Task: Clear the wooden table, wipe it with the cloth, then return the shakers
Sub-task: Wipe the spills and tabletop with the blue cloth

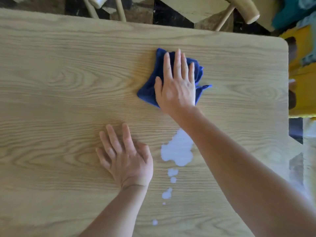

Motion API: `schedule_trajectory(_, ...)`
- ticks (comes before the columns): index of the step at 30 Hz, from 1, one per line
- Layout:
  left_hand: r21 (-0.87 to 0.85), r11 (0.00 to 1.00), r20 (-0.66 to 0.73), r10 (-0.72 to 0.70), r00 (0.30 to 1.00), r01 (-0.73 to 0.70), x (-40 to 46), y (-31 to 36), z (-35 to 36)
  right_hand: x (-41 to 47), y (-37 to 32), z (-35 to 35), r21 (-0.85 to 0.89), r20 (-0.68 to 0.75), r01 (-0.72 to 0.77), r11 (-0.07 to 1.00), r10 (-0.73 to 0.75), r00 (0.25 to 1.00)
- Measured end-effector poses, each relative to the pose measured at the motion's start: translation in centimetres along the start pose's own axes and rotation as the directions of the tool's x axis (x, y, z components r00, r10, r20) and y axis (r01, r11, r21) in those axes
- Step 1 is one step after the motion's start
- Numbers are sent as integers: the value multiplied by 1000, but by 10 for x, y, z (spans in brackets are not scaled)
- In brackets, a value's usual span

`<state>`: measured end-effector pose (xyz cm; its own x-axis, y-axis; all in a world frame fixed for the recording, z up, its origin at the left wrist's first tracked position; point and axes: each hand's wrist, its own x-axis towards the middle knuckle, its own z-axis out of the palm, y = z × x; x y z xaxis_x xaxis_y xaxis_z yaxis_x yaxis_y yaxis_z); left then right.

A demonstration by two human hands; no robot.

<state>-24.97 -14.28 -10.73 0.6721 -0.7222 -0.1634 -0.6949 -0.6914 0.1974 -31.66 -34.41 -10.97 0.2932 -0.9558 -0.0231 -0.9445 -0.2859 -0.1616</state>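
Observation:
The wooden table (59, 82) fills most of the view. A crumpled blue cloth (148, 93) lies on it right of centre. My right hand (177, 86) presses flat on the cloth, fingers spread and pointing away from me. My left hand (126, 156) rests flat on the bare wood nearer to me, palm down, holding nothing. White patches (177, 151), a spill or bright light, lie between my forearms and trail toward the near edge. No shakers are in view.
Beyond the far edge stand light wooden chairs (246, 12) on a dark patterned floor. Past the table's right edge there is yellow and teal fabric (306, 65). The table's rounded far-right corner (283, 41) is in view.

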Motion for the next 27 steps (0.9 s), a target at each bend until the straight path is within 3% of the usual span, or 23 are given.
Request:
schedule_trajectory(5, -24, 1000, -31, 8, 999, -9, 0, -3, 4, -18, -24, 7, 33, 21, 122, 992, -122, 992)
schedule_trajectory(8, -32, 999, -29, -11, 1000, 10, -2, -4, 3, -44, 9, -2, 38, 51, 203, 978, -205, 978)
schedule_trajectory(10, -43, 999, -37, -15, 999, 13, -2, -3, 3, -59, 46, -9, 20, 70, 182, 983, -183, 981)
schedule_trajectory(12, -44, 999, -40, -13, 999, 11, -1, -3, 3, -77, 93, -17, -16, 40, 81, 997, -80, 996)
schedule_trajectory(15, -40, 999, -22, -6, 1000, 5, -1, -3, 3, -131, 153, -34, -22, 42, -241, 970, 241, 970)
schedule_trajectory(17, -33, 999, -18, -3, 1000, 3, -1, -3, 3, -183, 160, -39, -6, 68, -422, 907, 421, 904)
schedule_trajectory(19, -19, 1000, -19, -7, 1000, 6, -1, -2, 2, -235, 141, -37, -11, 99, -473, 881, 472, 876)
schedule_trajectory(23, 10, 1000, 6, -12, 1000, 12, -1, -1, 0, -286, 80, -24, -22, 191, -306, 952, 304, 933)
schedule_trajectory(27, 12, 1000, 8, -18, 1000, 18, -1, 0, -2, -241, 60, -21, -27, 225, -78, 997, 82, 971)
